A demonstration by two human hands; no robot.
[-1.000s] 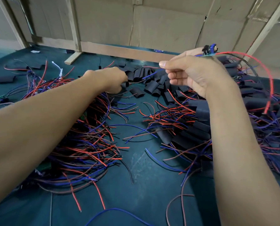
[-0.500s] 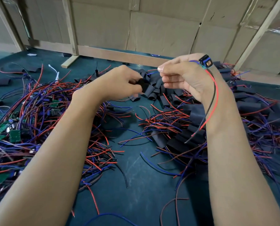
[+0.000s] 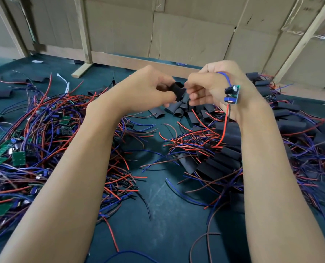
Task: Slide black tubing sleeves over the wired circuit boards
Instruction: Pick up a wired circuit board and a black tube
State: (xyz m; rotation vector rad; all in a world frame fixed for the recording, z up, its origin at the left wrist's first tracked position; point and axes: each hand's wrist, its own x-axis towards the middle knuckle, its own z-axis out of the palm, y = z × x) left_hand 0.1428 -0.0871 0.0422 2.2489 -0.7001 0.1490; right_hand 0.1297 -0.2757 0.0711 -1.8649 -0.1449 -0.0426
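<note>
My left hand (image 3: pixel 148 90) pinches a short black tubing sleeve (image 3: pixel 176 90) held up above the table. My right hand (image 3: pixel 212 88) meets it fingertip to fingertip and grips the blue wire of a small green circuit board (image 3: pixel 231 94). The board dangles over the back of that hand, with its red and black wires hanging down past my wrist. A heap of loose black sleeves (image 3: pixel 178 110) lies just beyond my hands.
A tangle of bare wired boards (image 3: pixel 19 158) covers the green table at the left. Sleeved boards and more wires (image 3: pixel 222 156) are piled at the right under my right forearm. A cardboard wall with wooden struts (image 3: pixel 84 35) closes the far edge.
My left hand lifted a black sleeve from the heap and brought it to my right hand. The board swung down from above my right hand to hang over its back.
</note>
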